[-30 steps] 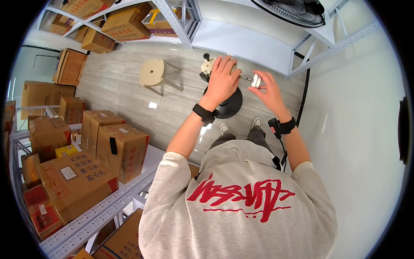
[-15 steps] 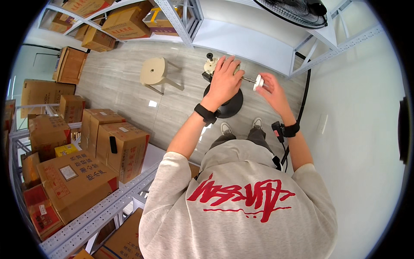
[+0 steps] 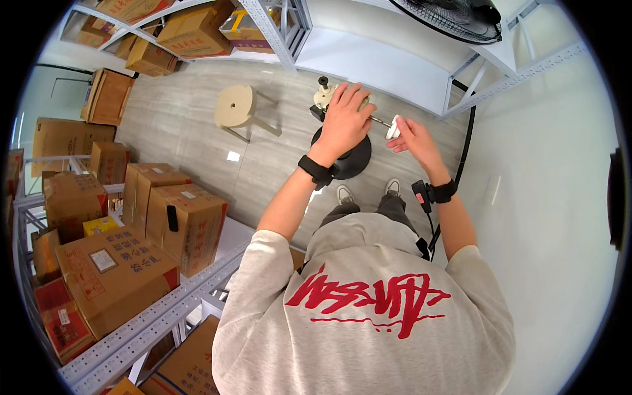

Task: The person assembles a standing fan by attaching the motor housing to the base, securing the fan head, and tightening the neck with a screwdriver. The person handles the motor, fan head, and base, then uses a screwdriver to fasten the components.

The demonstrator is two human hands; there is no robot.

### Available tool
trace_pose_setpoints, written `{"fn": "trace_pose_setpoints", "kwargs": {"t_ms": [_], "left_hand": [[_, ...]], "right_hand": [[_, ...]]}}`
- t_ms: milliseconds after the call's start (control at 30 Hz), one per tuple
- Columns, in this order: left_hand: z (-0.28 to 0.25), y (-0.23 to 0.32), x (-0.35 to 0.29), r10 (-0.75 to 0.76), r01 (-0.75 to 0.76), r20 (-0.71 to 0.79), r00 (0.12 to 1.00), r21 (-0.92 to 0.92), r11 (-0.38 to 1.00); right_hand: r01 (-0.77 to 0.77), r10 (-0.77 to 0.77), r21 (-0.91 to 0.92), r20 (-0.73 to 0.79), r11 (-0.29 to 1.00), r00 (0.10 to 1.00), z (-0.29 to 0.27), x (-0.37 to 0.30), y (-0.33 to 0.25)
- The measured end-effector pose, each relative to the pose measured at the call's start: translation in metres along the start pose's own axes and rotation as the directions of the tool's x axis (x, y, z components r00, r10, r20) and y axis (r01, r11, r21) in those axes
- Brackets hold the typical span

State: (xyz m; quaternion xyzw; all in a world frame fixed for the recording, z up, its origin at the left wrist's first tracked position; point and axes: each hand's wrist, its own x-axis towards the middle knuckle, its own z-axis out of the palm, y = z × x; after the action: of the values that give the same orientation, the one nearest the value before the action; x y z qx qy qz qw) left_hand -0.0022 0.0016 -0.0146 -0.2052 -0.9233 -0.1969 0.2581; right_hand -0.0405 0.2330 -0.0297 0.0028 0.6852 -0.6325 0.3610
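Observation:
A fan stand with a round black base [image 3: 357, 162] stands on the floor in front of my feet. Its cream-coloured motor head [image 3: 321, 97] has a black knob on top. My left hand [image 3: 347, 125] is wrapped over the head and covers most of it. From the head a thin metal shaft [image 3: 380, 121] sticks out to the right, with a white round plastic nut [image 3: 393, 128] at its end. My right hand [image 3: 417, 143] has its fingers closed on the nut's outer side. Black bands sit on both wrists.
A beige stool [image 3: 235, 106] stands to the left. A black fan grille [image 3: 454, 16] lies on a white shelf unit [image 3: 372, 62] ahead. Cardboard boxes [image 3: 118, 276] fill racks at left. A black cable [image 3: 466, 148] runs along the right wall.
My right hand's fingers have shifted around the white nut, and the wrist has turned slightly. My left hand stays on the motor head with barely any movement.

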Motion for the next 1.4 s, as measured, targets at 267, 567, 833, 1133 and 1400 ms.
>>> {"fn": "trace_pose_setpoints", "kwargs": {"t_ms": [267, 567, 833, 1133, 1400], "left_hand": [[-0.002, 0.001, 0.001, 0.008, -0.008, 0.008, 1.0, -0.005, 1.0], [-0.003, 0.002, 0.002, 0.007, -0.007, 0.015, 1.0, -0.016, 1.0], [-0.002, -0.002, 0.001, 0.003, -0.003, 0.013, 1.0, -0.009, 1.0], [0.0, -0.002, 0.0, -0.005, 0.005, 0.006, 1.0, -0.006, 1.0], [-0.003, 0.003, 0.002, -0.004, 0.004, 0.011, 1.0, -0.006, 1.0]], "right_hand": [[0.085, -0.062, 0.098, -0.222, 0.992, 0.973, 0.012, 0.001, 0.005], [0.545, -0.587, -0.266, -0.112, 0.795, 0.802, 0.011, 0.004, 0.016], [0.623, -0.715, -0.493, 0.002, 0.607, 0.699, 0.014, -0.004, 0.007], [0.486, -0.547, -0.371, -0.077, 0.791, 0.833, 0.015, -0.002, 0.009], [0.072, -0.067, 0.026, -0.155, 0.997, 0.986, 0.011, 0.003, 0.003]]}}
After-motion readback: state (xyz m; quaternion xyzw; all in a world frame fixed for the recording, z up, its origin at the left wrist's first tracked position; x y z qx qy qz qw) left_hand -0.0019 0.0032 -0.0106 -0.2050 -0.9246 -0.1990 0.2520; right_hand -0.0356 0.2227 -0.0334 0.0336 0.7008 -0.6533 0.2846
